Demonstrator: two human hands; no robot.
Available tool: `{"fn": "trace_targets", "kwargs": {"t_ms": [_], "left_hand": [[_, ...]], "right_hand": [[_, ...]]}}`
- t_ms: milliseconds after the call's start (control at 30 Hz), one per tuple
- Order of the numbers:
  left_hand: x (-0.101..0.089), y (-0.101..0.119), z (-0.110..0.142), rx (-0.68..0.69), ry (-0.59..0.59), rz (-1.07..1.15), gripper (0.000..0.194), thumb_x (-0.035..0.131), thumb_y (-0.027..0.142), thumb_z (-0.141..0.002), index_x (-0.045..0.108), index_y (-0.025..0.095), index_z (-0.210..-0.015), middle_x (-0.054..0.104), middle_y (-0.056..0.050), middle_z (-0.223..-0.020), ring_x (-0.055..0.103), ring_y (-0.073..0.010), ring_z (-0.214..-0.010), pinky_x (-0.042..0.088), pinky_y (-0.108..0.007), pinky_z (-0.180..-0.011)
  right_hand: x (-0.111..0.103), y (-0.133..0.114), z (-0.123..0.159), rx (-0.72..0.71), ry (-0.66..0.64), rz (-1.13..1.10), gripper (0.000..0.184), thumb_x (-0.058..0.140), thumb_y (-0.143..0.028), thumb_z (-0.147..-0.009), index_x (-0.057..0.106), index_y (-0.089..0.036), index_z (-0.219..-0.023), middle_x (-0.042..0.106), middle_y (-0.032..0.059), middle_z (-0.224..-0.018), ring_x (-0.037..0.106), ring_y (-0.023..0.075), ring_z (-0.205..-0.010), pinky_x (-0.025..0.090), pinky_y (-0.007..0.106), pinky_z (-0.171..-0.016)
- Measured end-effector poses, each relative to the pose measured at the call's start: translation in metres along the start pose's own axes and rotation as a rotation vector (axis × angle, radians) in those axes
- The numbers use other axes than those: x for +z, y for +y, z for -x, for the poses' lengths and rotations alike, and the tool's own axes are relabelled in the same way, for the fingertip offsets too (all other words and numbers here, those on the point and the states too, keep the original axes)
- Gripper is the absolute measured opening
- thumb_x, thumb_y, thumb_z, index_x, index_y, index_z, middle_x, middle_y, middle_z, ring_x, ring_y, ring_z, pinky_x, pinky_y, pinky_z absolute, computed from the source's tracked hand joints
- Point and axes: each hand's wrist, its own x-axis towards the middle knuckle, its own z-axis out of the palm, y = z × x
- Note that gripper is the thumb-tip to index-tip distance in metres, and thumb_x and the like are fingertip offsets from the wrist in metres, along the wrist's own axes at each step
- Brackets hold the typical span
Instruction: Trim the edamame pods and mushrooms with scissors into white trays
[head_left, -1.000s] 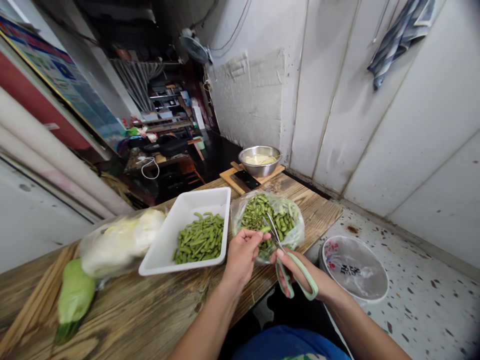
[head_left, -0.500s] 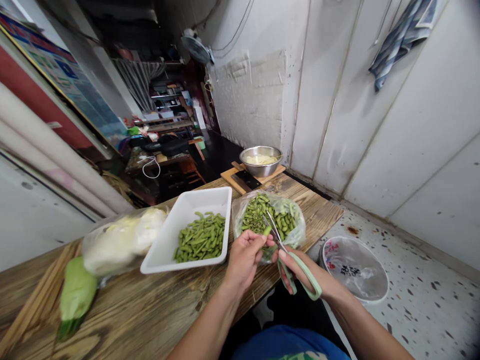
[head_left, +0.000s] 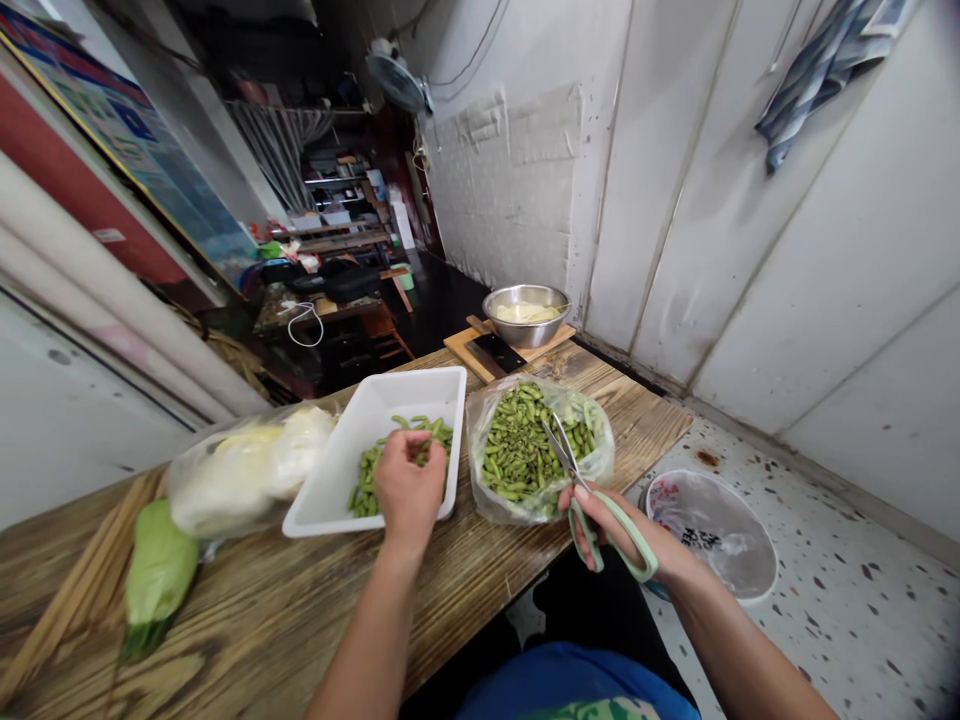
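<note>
My left hand [head_left: 409, 485] is over the white plastic tray [head_left: 300, 518], just above the green soybean pods [head_left: 365, 490] lying in it. Its fingers are curled, with a gap between thumb and forefinger, and no pod shows there. A pair of scissors [head_left: 613, 525] with pale green handles is in my right hand [head_left: 600, 515], fingers through the loops. The blades point up and away, slightly apart, over the near right part of a clear plastic bag [head_left: 487, 500]. Many more pods [head_left: 517, 440] fill that open bag.
Behind the bag, a steel bowl [head_left: 525, 325] with pale pieces stands on a wooden board [head_left: 461, 350] beside a dark flat object [head_left: 495, 352]. To the left lie a bagged pale vegetable [head_left: 240, 475], a green gourd [head_left: 159, 565] and wooden sticks [head_left: 90, 590]. A lined bin [head_left: 712, 535] stands on the floor.
My left hand has moved left from the scissor tips, where it pinched a pod, to over the tray. The scissors stay in my right hand above the bag.
</note>
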Motion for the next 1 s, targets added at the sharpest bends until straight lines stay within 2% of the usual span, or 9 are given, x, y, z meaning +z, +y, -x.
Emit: {"fn": "trace_targets", "kwargs": {"t_ms": [67,133,267,333,500,700,800,900,1000], "left_hand": [[-0.009,-0.006,-0.009,0.131,-0.022,-0.310,0.016,0.063,0.028,-0.081,0.070,0.018,-0.092,0.070,-0.017,-0.114,0.061,-0.0344,-0.112,0.042,-0.051,-0.098],[-0.008,-0.005,-0.011,0.260,-0.147,-0.440,0.016,0.060,0.026,-0.085,0.074,0.020,-0.091,0.066,-0.016,-0.128,0.054,-0.0365,-0.123,0.032,-0.056,-0.105],[0.016,0.012,-0.003,0.490,-0.653,-0.448,0.027,0.052,0.016,-0.090,0.075,0.023,-0.076,0.075,-0.008,-0.097,0.063,-0.0262,-0.101,0.034,-0.046,-0.099],[0.027,0.020,-0.003,0.540,-0.787,-0.519,0.028,0.054,0.012,-0.087,0.072,0.020,-0.067,0.071,-0.009,-0.084,0.062,-0.0275,-0.094,0.035,-0.044,-0.092],[0.033,0.032,-0.012,0.564,-0.825,-0.586,0.027,0.057,0.005,-0.082,0.070,0.018,-0.063,0.064,-0.010,-0.075,0.059,-0.0282,-0.088,0.035,-0.040,-0.087],[0.031,0.033,-0.015,0.781,-0.960,-0.694,0.027,0.050,0.008,-0.086,0.073,0.016,-0.073,0.069,-0.013,-0.083,0.060,-0.0291,-0.092,0.038,-0.039,-0.085],[0.032,0.034,-0.015,0.780,-0.989,-0.720,0.029,0.050,0.007,-0.085,0.073,0.017,-0.070,0.070,-0.012,-0.078,0.061,-0.0263,-0.085,0.037,-0.038,-0.086],[0.032,0.038,-0.019,0.794,-0.964,-0.728,0.031,0.050,0.008,-0.085,0.071,0.017,-0.065,0.071,-0.014,-0.081,0.060,-0.0281,-0.091,0.038,-0.039,-0.085],[0.031,0.040,-0.025,0.786,-1.009,-0.675,0.030,0.049,0.007,-0.084,0.071,0.016,-0.066,0.072,-0.014,-0.081,0.062,-0.0285,-0.091,0.039,-0.039,-0.085]], "right_hand": [[-0.001,0.002,0.001,0.008,-0.013,-0.018,0.061,0.040,-0.077,-0.090,0.053,-0.018,-0.100,0.056,-0.0053,-0.059,0.056,0.0118,-0.045,0.040,0.023,-0.048],[0.000,0.000,0.002,0.006,-0.010,0.001,0.060,0.041,-0.077,-0.090,0.052,-0.018,-0.097,0.055,-0.0054,-0.059,0.055,0.0122,-0.045,0.040,0.024,-0.048],[0.007,-0.009,0.004,0.002,-0.018,0.071,0.060,0.044,-0.080,-0.086,0.048,-0.020,-0.088,0.053,-0.0054,-0.059,0.054,0.0123,-0.047,0.043,0.026,-0.050],[0.009,-0.012,0.005,0.008,-0.020,0.102,0.060,0.044,-0.081,-0.085,0.047,-0.021,-0.086,0.052,-0.0055,-0.058,0.053,0.0123,-0.046,0.044,0.026,-0.050],[0.008,-0.008,0.005,0.027,-0.020,0.139,0.062,0.044,-0.082,-0.084,0.048,-0.020,-0.086,0.051,-0.0060,-0.057,0.051,0.0110,-0.044,0.043,0.024,-0.047],[0.007,-0.002,0.004,0.037,-0.020,0.129,0.062,0.044,-0.082,-0.083,0.046,-0.020,-0.085,0.051,-0.0060,-0.059,0.051,0.0098,-0.044,0.042,0.023,-0.044],[0.008,-0.003,0.004,0.044,-0.023,0.130,0.062,0.044,-0.082,-0.083,0.045,-0.020,-0.084,0.051,-0.0060,-0.059,0.049,0.0089,-0.044,0.042,0.022,-0.045],[0.009,-0.004,0.004,0.042,-0.023,0.135,0.062,0.043,-0.082,-0.084,0.045,-0.020,-0.083,0.051,-0.0059,-0.060,0.049,0.0083,-0.044,0.042,0.021,-0.045],[0.009,-0.003,0.003,0.052,-0.014,0.136,0.063,0.043,-0.083,-0.083,0.045,-0.020,-0.083,0.051,-0.0059,-0.060,0.050,0.0082,-0.043,0.042,0.021,-0.044]]}}
